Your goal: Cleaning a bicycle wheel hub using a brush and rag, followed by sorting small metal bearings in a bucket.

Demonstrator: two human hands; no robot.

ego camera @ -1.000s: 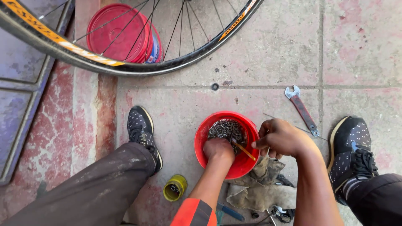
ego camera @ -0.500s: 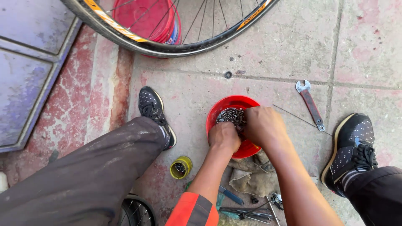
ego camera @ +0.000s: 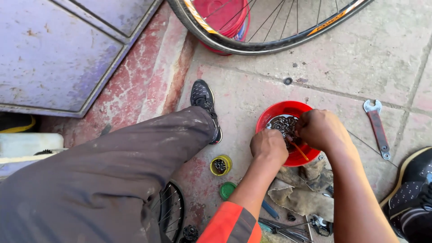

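**Both hands at the red bowl**

Fingers of the right hand are pinched on a thin orange-handled tool, its tip angled down over the near rim of the red bowl. How the left hand grips cannot be told: it is curled at the bowl's near-left rim, knuckles up, fingers hidden. Dark metal gear parts lie inside the bowl, which sits on the ground between the person's feet.

The ground is worn, stained concrete slabs with a red-painted strip to the left and a scuffed purple metal panel at far left. A bicycle wheel stands at the far edge with a red bucket behind its spokes. A spanner lies to the right of the bowl, a small yellow tin and a green lid to its near left, and a dirty rag just near it.

Compared with half a second ago, the camera has swung left: bowl and hands sit further right, more of the purple panel shows, and the right hand has moved off the bowl's middle, uncovering the parts.

The wheel, bucket and right shoe are cut off by the picture's edges. Small tools at the near edge are too jumbled to name.
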